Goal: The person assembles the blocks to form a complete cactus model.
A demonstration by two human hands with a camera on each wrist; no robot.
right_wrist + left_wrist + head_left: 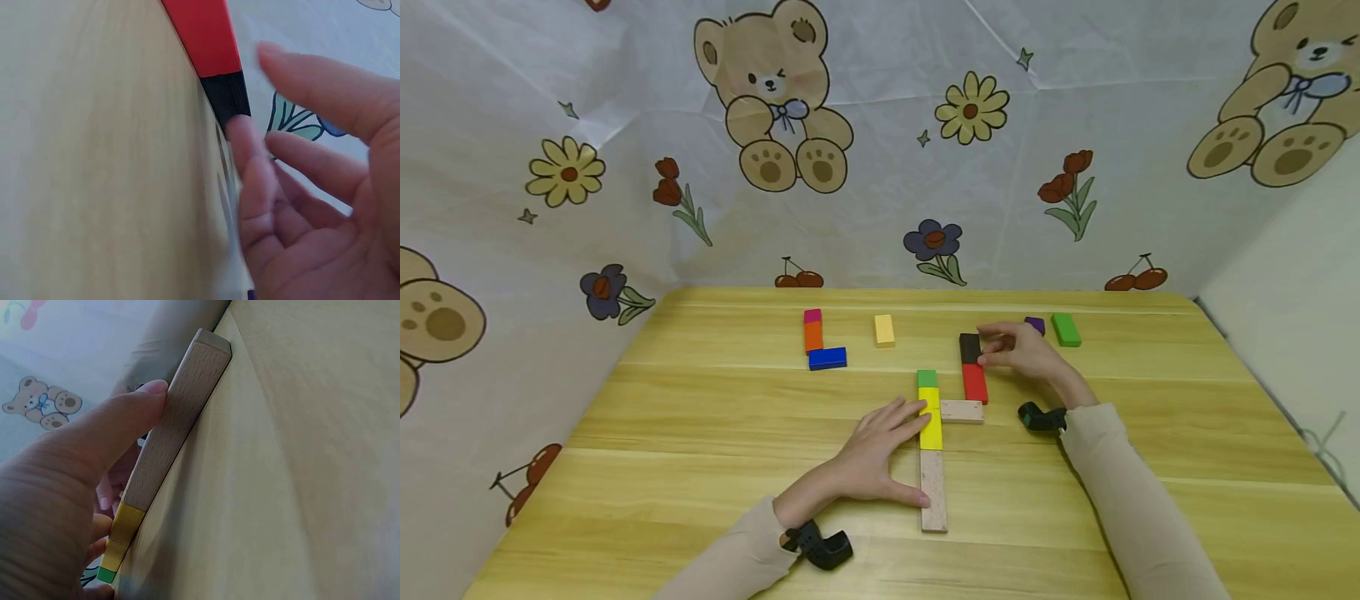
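My left hand [872, 450] spreads its fingers along a straight row of blocks. Its thumb touches a long plain wood block [934, 508] and the fingertips rest on the yellow section [931, 435]; a small green block [927, 378] caps the far end. A shorter plain wood block [962, 412] sticks out sideways to the right. Beyond it a red block [975, 384] and a black block [970, 346] lie end to end. My right hand [1026, 350] is beside the black block; in the right wrist view a fingertip [240, 128] is at its end, the thumb apart from it.
Pink [812, 316] and orange [813, 338] blocks lie in line, a blue block [827, 359] across their near end. A pale yellow block [884, 331] lies behind the row. Purple [1035, 324] and green [1066, 330] blocks lie past my right hand. A printed cloth [880, 208] hangs behind.
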